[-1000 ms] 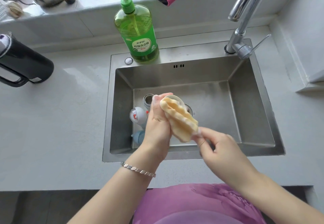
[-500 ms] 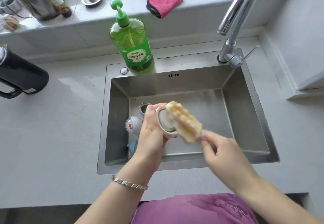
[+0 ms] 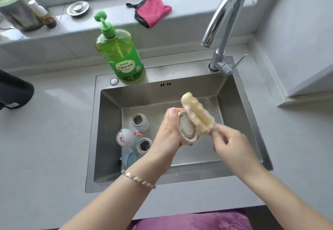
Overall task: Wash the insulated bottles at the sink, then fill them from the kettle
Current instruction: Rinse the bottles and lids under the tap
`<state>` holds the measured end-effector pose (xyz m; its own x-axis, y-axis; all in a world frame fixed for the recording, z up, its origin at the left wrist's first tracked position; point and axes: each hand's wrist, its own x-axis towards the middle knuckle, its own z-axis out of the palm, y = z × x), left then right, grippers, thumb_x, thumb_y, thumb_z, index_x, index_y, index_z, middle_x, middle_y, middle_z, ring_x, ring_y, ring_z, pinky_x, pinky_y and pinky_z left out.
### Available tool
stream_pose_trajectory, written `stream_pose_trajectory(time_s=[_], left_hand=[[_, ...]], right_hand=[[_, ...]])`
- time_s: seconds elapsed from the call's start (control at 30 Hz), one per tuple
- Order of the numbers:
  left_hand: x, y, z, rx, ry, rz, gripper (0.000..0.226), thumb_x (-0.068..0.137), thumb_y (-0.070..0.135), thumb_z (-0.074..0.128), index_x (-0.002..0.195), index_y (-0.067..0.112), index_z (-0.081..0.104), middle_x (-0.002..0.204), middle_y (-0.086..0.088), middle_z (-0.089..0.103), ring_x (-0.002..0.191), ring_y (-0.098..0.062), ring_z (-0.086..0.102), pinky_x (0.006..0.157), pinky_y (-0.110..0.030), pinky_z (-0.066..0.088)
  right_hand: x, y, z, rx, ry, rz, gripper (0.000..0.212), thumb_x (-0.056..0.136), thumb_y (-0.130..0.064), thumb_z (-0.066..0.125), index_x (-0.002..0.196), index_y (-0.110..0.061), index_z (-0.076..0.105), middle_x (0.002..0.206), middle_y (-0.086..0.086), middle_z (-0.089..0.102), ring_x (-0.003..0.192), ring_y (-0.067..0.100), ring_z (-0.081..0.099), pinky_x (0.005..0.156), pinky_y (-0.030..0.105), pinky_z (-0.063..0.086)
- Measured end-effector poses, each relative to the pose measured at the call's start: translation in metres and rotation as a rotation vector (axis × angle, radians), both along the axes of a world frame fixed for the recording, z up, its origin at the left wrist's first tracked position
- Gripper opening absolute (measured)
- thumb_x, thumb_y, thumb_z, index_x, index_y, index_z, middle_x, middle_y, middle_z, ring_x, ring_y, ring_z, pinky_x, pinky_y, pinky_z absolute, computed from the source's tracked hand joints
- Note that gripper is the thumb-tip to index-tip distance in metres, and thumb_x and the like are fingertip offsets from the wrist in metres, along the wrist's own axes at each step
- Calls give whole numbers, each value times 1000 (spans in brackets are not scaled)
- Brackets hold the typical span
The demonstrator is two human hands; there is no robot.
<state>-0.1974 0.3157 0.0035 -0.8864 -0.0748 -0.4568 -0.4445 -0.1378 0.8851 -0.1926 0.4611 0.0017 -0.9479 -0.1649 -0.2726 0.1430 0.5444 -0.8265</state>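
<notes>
Over the steel sink (image 3: pixel 240 121), the left hand (image 3: pixel 166 138) has its fingers (image 3: pixel 171 112) curled round a beige bottle lid (image 3: pixel 187 130), its inner side turned to the right, while the right hand (image 3: pixel 232 143) pinches the lower end of a yellow sponge brush (image 3: pixel 197 114) whose head lies against that lid. On the sink floor to the left lie two open insulated bottles (image 3: pixel 139 121) (image 3: pixel 143 145), close together, with a pale lid (image 3: pixel 125 137) and a blue cap (image 3: pixel 129 158) just beside them. The black kettle (image 3: pixel 14 89) sits on the counter (image 3: pixel 50 139) at the far left, and a green soap bottle (image 3: pixel 122 57) stands on the sink's back rim.
</notes>
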Motion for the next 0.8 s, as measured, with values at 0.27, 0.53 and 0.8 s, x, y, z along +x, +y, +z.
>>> stream_pose_trajectory(time_s=[0.27, 0.53, 0.8], left_hand=[[-51, 25, 3, -89, 2, -2, 37, 101, 35, 25, 107, 13, 55, 98, -17, 61, 77, -28, 61, 72, -40, 50], [-90, 4, -17, -512, -33, 40, 26, 101, 27, 30, 92, 25, 54, 86, 2, 51, 77, -10, 50, 66, -33, 43], [-115, 10, -26, -484, -86, 43, 31, 98, 42, 28, 93, 30, 56, 90, -2, 62, 74, -16, 51, 55, -27, 34]], right_hand=[[-43, 48, -4, 136, 12, 34, 24, 94, -30, 45, 81, -27, 64, 45, -5, 44, 47, 14, 37, 50, 33, 30], [-177, 118, -35, 530, 103, 93, 42, 95, -39, 39, 63, -21, 59, 56, 3, 54, 73, 33, 54, 58, 33, 35], [-271, 108, -73, 385, 154, 79, 34, 92, -36, 49, 125, -30, 53, 75, -4, 70, 93, 19, 60, 74, 31, 44]])
